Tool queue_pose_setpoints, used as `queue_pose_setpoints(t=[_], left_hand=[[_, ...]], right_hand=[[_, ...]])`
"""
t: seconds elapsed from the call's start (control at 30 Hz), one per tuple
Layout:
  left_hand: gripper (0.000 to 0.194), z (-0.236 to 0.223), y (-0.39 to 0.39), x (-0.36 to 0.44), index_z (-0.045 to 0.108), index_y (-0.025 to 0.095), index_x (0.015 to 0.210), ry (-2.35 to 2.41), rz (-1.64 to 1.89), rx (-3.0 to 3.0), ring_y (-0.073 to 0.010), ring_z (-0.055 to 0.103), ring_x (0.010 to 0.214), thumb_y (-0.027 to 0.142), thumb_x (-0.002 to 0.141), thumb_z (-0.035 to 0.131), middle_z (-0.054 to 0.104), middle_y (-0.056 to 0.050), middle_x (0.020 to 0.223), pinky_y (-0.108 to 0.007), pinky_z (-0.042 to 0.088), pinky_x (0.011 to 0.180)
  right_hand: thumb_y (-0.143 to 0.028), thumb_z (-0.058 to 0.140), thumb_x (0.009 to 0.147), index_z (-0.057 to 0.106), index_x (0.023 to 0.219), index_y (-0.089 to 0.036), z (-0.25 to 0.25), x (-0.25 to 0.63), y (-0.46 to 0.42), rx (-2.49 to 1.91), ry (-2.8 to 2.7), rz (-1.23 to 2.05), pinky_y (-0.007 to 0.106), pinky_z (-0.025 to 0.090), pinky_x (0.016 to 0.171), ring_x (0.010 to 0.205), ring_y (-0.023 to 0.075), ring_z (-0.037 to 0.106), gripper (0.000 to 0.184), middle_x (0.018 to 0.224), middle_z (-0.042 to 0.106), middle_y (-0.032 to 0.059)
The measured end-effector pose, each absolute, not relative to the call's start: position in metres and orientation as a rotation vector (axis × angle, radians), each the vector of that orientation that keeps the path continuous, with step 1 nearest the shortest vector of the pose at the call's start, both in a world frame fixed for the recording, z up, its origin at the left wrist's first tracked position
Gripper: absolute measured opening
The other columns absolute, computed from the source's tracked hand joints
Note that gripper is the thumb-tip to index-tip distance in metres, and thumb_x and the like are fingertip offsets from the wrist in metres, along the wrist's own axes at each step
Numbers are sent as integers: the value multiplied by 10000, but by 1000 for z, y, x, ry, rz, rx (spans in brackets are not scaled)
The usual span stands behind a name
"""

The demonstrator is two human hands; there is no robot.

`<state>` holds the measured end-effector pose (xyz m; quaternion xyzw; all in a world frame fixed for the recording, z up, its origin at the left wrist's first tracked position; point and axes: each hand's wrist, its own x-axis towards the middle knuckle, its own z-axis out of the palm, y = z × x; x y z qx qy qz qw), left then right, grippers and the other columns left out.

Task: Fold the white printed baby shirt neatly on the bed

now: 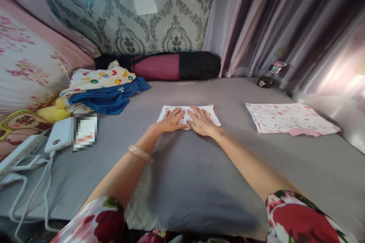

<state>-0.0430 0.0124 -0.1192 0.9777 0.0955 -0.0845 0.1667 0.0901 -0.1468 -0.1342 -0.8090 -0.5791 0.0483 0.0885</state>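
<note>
A small folded white cloth with a faint pattern (209, 113) lies on the grey bedsheet (199, 171) in front of me. My left hand (172, 120) rests flat on its left half, fingers stretched out and spread. My right hand (202, 122) lies flat on its middle, fingers also stretched out. The two hands almost touch at the fingertips. Neither holds anything. A pale bangle (139, 153) sits on my left wrist.
A folded pink floral cloth (288, 119) lies to the right. A pile of clothes, blue (110, 98) and letter-printed (98, 76), sits at the left. A rolled maroon-and-black bag (171, 66) lies against the wall. A power bank (59, 134) and cables are at the left edge; a small jar (269, 76) stands by the curtain.
</note>
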Motion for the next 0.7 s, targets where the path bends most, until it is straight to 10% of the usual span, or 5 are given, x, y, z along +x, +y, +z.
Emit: queue_pose_setpoints(t=[0.27, 0.7], left_hand=[[456, -122, -4, -26, 464, 143, 1348, 523, 284, 2915, -220, 349, 1389, 203, 955, 241, 429, -127, 1480, -463, 239, 1147], [492, -147, -15, -21, 369, 133, 1441, 512, 325, 3007, -234, 326, 1410, 243, 974, 261, 369, -94, 1524, -458, 243, 1158]], right_hand=[[-342, 174, 993, 364, 1468, -127, -123, 88, -133, -2381, -1583, 36, 503, 147, 1160, 1445, 253, 209, 555, 1557, 289, 126], [-320, 191, 973, 309, 1492, -74, -145, 80, -126, -2403, -1577, -8, 468, 103, 1181, 1455, 224, 180, 586, 1562, 281, 97]])
